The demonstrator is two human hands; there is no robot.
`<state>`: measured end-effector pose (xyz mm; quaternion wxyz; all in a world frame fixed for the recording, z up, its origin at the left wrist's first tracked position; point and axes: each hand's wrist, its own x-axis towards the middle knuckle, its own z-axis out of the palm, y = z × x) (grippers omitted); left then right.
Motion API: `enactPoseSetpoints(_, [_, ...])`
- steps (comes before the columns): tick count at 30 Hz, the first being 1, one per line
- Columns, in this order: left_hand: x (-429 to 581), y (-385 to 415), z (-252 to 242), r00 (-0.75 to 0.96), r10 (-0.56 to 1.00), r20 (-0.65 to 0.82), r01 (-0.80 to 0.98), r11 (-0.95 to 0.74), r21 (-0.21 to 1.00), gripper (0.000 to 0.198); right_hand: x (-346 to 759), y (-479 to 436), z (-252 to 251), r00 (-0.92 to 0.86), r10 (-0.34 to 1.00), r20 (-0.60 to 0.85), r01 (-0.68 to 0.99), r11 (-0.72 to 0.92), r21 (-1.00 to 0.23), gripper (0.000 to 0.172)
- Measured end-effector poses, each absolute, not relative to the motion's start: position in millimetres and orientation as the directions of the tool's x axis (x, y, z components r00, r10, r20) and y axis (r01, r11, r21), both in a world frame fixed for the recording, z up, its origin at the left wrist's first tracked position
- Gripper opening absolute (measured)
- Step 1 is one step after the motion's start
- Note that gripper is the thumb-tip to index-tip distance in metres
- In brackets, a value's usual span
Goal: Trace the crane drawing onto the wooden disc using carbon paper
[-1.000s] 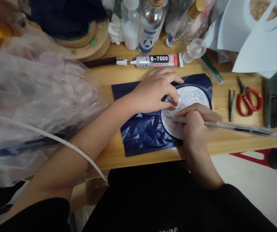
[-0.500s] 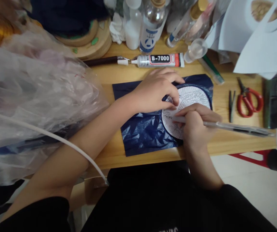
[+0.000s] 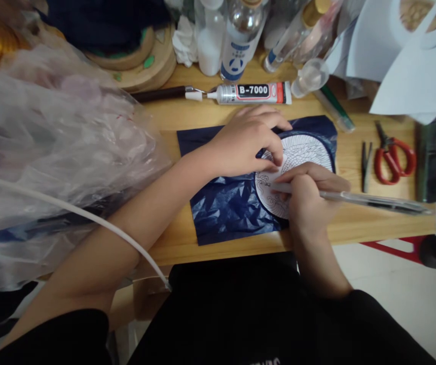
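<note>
A round white paper with fine black line patterns lies on a crinkled dark blue sheet on the wooden table. My right hand is closed around a clear pen, its tip down at the left part of the paper. My left hand rests over the upper left edge of the paper and the blue sheet, fingers bent and apart, holding nothing. Part of the pattern is hidden beneath both hands.
Behind lie a B-7000 glue tube, a dark-handled tool and bottles. Tweezers and red-handled cutters are at right. Plastic bags and a white cable cover the left.
</note>
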<state>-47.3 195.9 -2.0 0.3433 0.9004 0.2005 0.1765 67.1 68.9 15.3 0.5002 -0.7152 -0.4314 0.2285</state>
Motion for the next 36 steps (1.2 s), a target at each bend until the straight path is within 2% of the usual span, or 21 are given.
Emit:
enactPoseSetpoints(4, [-48.3,196.0,-3.2,0.858,0.474,0.199,0.222,-0.692,0.687,0.007,69.9,67.7,14.9,0.501,0.861,0.086,0.410,-0.149,-0.900,0.027])
enactPoseSetpoints(14, [-46.2,195.8,3.5,0.863,0.491,0.120,0.277,-0.659,0.699,0.011,66.7,69.2,17.4,0.528,0.844,0.094,0.418,-0.162,-0.894,0.027])
enactPoseSetpoints(21, [-47.1,195.9,2.3,0.869,0.477,0.133,0.264,-0.674,0.690,0.009,66.2,71.4,17.7,0.520,0.847,0.111,0.411,-0.134,-0.901,0.028])
enactPoseSetpoints(36, [-48.0,195.5,-3.0,0.857,0.482,0.182,0.227,-0.669,0.708,0.008,64.5,71.2,18.6,0.586,0.808,0.066,0.370,-0.194,-0.909,0.026])
